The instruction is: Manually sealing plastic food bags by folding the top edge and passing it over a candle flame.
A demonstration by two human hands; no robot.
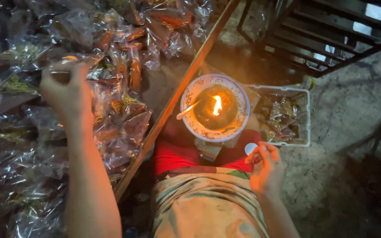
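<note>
You sat with the flame bowl (214, 108) in front of your lap, and everything else can be placed from it. The bowl was round, with a pale patterned rim, dark liquid inside and a small flame (217, 105) burning near its centre; a pale stick (187, 111) leaned over its left rim.

Well to the left of the bowl, past a slanting wooden edge (173, 103), your left hand (65, 90) had reached into the heap of clear plastic packets (120, 110). Its fingers were curled over the top of the heap, closed on or pressing a packet; the back of the hand hid the grip, so I cannot tell which packet it had, or whether it had lifted one.

Just below and right of the bowl, your right hand (266, 167) hovered with thumb and forefinger pinched narrowly on a small pale disc-like piece (251, 148); what the piece was could not be made out.

Touching the bowl's right side stood a white plastic basket (307, 117) holding more of the packets.

The packets looked light, thin and crinkly, and the film probably slid easily under the fingers. The dark contents seemed small and possibly brittle, so a hard squeeze risked crushing them. The best hold looked to be the loose film at a packet's edge or open end, pinched flat between thumb and fingers, well away from the flame, since such film would soften quickly.
</note>
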